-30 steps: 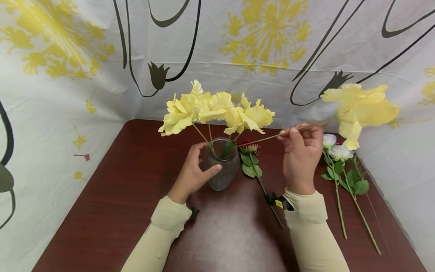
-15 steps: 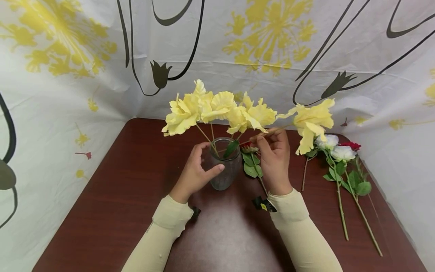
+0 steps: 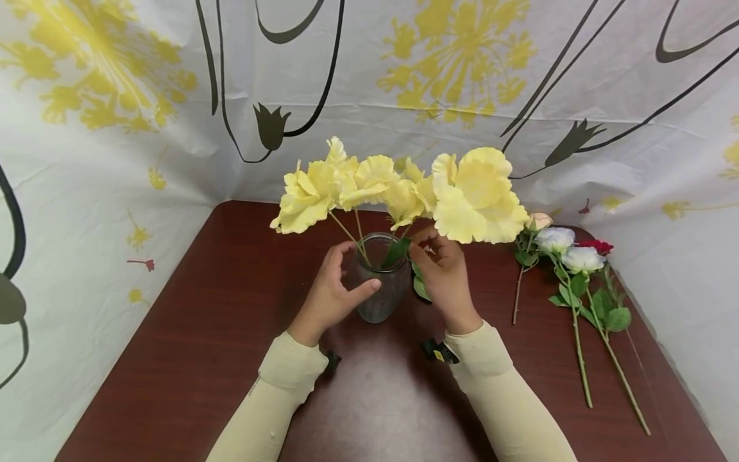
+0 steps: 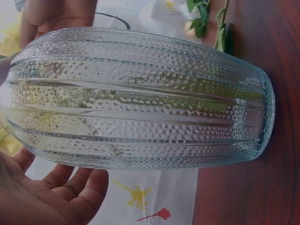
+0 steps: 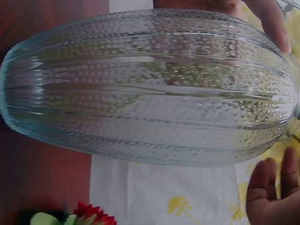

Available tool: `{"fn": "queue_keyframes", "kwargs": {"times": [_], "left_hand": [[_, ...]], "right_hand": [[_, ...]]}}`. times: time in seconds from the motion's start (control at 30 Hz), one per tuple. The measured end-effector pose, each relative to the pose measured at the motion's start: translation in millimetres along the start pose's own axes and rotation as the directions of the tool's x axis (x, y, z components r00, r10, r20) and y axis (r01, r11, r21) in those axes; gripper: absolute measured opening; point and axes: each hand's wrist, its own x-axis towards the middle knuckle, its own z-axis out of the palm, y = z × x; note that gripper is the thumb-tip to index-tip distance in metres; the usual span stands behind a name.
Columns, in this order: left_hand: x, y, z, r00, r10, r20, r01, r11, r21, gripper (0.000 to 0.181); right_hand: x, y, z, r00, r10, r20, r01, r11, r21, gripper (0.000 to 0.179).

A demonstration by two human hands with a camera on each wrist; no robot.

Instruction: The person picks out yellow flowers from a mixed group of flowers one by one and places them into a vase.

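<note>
The ribbed glass vase (image 3: 378, 301) stands upright on the table, its dimpled body filling both wrist views. My left hand (image 3: 330, 294) holds it from the left, fingers curved behind it and thumb across its near side. Several yellow flowers (image 3: 308, 196) lean out of its mouth. At the right of the rim, my right hand (image 3: 449, 279) pinches the stem of another yellow flower (image 3: 480, 196), whose large bloom spreads above the knuckles. That stem is mostly hidden by the hand and petals. A green leaf (image 3: 396, 252) shows at the rim, beside the right fingertips.
On the right of the dark wood table (image 3: 190, 346) lie white roses (image 3: 583, 260), a peach rose (image 3: 540, 221) and a red bloom (image 3: 600, 246). Behind the right hand, leaves of a lying flower (image 3: 419, 287) show; its red head (image 5: 93, 214) appears in the right wrist view. Patterned sheeting surrounds the table.
My right hand has moved left to the vase's rim, bringing the yellow flower from the far right to beside the others, its bloom now turned toward me. The left hand has stayed at the vase.
</note>
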Motion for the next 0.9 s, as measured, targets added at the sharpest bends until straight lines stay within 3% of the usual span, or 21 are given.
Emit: {"fn": "queue_keyframes", "kwargs": {"times": [0.1,0.23,0.3,0.57,0.9], "left_hand": [[-0.1,0.6,0.6,1.0,-0.005,0.001,0.005,1.0,0.002,0.078],[0.3,1.6,1.0,1.0,-0.005,0.006,0.005,1.0,-0.001,0.079],[0.4,2.2,0.6,1.0,-0.005,-0.002,0.005,1.0,-0.007,0.078],[0.8,3.6,3.5,0.999,-0.037,0.017,0.037,0.999,-0.004,0.082],[-0.8,2.4,11.6,0.998,-0.06,-0.034,0.059,0.998,-0.034,0.082]], "right_hand": [[-7.1,4.0,-8.3,0.995,0.087,0.039,-0.084,0.995,-0.054,0.016],[-18.4,10.3,-21.8,0.975,0.223,0.014,-0.222,0.975,-0.024,0.021],[-22.3,12.6,-26.8,0.967,0.254,0.011,-0.254,0.967,-0.009,0.023],[-29.6,16.8,-40.4,0.957,0.288,0.043,-0.286,0.957,-0.038,0.029],[-28.1,18.7,-61.6,0.94,0.33,0.09,-0.292,0.91,-0.294,0.027]]}}
